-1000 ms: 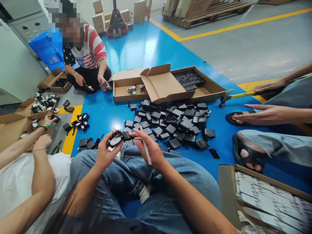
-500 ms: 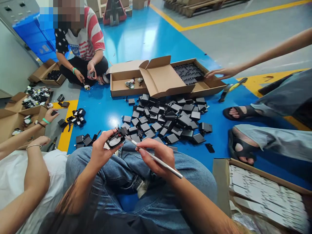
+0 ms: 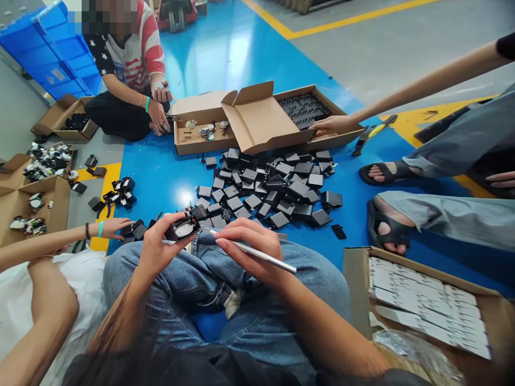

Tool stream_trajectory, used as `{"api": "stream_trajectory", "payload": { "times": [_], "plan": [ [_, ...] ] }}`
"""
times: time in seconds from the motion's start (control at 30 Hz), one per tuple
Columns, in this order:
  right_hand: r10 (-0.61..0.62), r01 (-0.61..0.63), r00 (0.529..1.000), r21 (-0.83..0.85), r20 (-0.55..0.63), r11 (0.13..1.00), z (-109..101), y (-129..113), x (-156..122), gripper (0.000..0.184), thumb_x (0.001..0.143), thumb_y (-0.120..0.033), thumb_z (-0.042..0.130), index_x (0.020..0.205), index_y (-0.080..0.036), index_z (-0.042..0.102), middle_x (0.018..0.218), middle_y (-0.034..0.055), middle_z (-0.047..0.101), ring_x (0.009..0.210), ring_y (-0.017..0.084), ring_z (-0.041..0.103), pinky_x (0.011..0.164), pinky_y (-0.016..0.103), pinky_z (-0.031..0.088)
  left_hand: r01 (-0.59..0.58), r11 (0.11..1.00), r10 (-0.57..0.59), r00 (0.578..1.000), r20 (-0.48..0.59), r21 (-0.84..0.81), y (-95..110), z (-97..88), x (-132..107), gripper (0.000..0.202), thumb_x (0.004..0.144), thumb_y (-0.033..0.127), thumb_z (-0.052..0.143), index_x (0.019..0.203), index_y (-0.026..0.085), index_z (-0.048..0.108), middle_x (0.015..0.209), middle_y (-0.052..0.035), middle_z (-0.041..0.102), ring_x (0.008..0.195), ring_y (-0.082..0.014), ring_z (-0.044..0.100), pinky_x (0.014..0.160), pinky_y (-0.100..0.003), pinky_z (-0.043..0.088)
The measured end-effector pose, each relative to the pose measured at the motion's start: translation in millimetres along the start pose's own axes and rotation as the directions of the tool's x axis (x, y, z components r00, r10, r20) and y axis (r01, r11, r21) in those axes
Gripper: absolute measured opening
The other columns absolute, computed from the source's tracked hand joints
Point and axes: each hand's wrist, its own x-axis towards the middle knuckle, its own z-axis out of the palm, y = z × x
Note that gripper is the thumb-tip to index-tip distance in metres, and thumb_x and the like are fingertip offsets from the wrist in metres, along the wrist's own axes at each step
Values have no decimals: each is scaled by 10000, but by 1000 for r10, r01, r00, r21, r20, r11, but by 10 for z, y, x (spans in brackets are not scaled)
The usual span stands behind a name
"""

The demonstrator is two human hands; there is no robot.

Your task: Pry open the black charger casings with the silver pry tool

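Observation:
My left hand [image 3: 157, 247] is closed around a small black plastic case [image 3: 184, 229], its open side towards me. A white rounded part and some wires show inside. Pinched in my right hand [image 3: 257, 247] is a slim silver craft knife [image 3: 267, 257], held like a pen. Its tip points at the case's right edge; whether they touch I cannot tell. Both hands are above my crossed legs. Just beyond them, a heap of similar black cases [image 3: 252, 201] is spread over the blue floor [image 3: 169, 179].
Across from me sits a co-worker [image 3: 132, 69] beside open cartons [image 3: 209, 148]. Another person's hand [image 3: 332, 124] reaches into a carton from the right. At left, a neighbour's hand [image 3: 115, 228] touches black cases. A carton of white pieces [image 3: 356, 284] stands by my right knee.
My view has shifted slightly. My knife remains at the case. The neighbour's hand has come down onto black cases, the co-worker's hands have moved towards the carton, and the right-hand person reaches further in.

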Motion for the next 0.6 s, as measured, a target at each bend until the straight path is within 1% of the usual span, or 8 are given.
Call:
{"api": "stream_trajectory", "payload": {
  "times": [0.1,0.17,0.2,0.27,0.4,0.47,0.6],
  "plan": [
    [-19,21,999,-56,26,998,-6,4,-5,73,945,-179,648,996,-197,696,852,42,735,727,143,685,668,253,581,7,1000,-8,999,31,19,-4,-20,0,415,812,357,799,1195,282,660,1155,-58,750,1011,-261,729,895,-374,605],
    [-30,35,998,-98,51,995,4,7,-9,40,954,-201,643,976,-195,676,818,36,727,690,139,667,640,253,567,10,1000,-11,999,52,19,8,-25,-3,432,804,359,804,1205,288,662,1175,-57,747,1028,-265,724,898,-384,606],
    [-40,47,997,-112,60,993,12,10,-9,33,959,-210,640,949,-192,667,794,33,718,676,136,659,625,247,557,8,1000,-9,998,58,16,17,-26,-4,437,799,359,808,1205,289,663,1176,-54,749,1027,-263,723,897,-383,606],
    [-69,78,995,-136,70,988,30,17,-6,81,970,-215,627,898,-188,652,764,32,702,669,131,657,610,234,545,6,1000,-7,998,69,12,41,-28,-4,430,802,354,806,1202,280,667,1171,-50,752,1029,-255,723,905,-370,601],
    [-146,164,985,-211,95,964,61,53,-6,90,968,-212,631,892,-174,662,767,47,703,678,138,665,629,234,549,-26,999,23,997,79,36,81,-37,1,404,832,343,782,1206,243,667,1185,-61,743,1080,-239,710,965,-343,570],
    [-171,192,979,-227,111,955,64,75,-10,87,970,-226,632,914,-175,675,784,49,713,685,140,672,627,232,550,-52,997,47,995,86,51,85,-50,2,410,830,356,783,1207,241,671,1176,-64,744,1086,-234,708,972,-336,563],
    [-207,229,970,-200,126,953,42,99,-9,81,975,-240,636,973,-180,691,814,44,731,686,126,686,627,210,555,-64,996,57,993,107,57,85,-100,5,400,821,388,789,1181,247,685,1122,-58,755,1023,-211,719,934,-317,572]
  ]
}}
